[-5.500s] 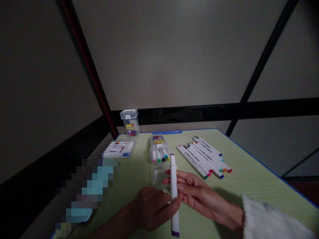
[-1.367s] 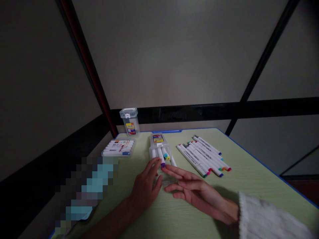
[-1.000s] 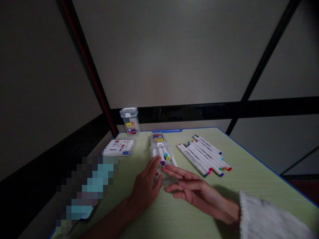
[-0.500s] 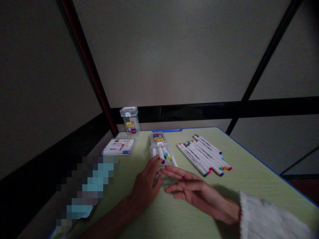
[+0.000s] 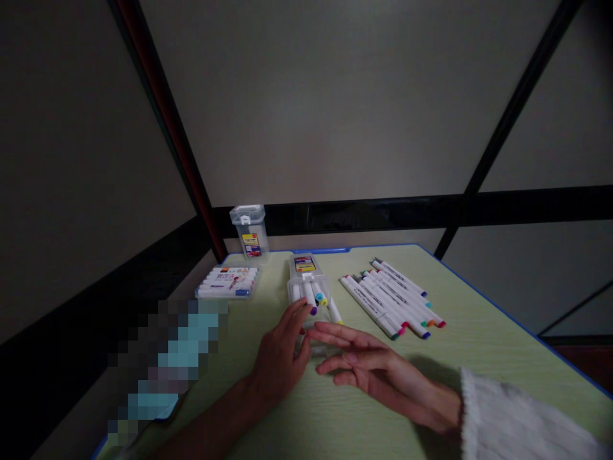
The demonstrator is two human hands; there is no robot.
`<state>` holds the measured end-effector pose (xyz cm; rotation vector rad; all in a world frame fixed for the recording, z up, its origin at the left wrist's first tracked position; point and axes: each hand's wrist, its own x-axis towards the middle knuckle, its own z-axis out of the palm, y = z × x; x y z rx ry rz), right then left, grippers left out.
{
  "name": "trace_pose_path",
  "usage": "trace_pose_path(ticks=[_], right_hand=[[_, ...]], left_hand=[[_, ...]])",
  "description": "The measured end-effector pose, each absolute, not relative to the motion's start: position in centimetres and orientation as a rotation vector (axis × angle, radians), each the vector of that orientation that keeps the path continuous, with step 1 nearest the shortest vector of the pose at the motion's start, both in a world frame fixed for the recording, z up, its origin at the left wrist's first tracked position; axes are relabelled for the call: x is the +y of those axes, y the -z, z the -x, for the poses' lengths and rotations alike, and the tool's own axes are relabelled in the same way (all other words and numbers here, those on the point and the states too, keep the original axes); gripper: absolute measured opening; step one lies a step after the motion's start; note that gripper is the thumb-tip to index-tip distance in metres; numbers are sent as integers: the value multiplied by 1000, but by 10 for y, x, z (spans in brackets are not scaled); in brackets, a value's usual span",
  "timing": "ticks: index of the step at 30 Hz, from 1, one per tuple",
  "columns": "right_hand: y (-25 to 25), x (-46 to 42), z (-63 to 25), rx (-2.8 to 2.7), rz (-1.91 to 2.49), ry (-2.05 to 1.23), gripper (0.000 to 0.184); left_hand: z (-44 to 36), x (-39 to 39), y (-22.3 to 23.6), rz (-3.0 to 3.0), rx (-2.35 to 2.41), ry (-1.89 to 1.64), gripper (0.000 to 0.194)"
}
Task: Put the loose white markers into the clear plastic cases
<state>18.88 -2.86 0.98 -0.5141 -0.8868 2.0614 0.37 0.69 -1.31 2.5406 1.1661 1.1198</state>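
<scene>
The left hand, fingers parted, is at the purple-capped marker in the clear box; the right hand, spread, nearby. Seating seems underway, wanting a gentle push.

And it's purple on the cap of the white marker, with light blue, yellow and black ends inside the clear box, its label yellow, red and blue! The loose markers gleam white with black lettering, tips in green, pink, blue, orange and red. Pale green, faintly wood-grained tabletop, edged in blue! White sleeve, grey wall, glossy black band!
</scene>
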Motion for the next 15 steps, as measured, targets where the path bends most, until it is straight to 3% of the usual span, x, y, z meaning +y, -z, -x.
trace_pose_path(ticks=[15], right_hand=[[-13,-30,-188,-916,555,-2053,44]], left_hand=[[-2,6,14,-2561,1144,-1078,52]])
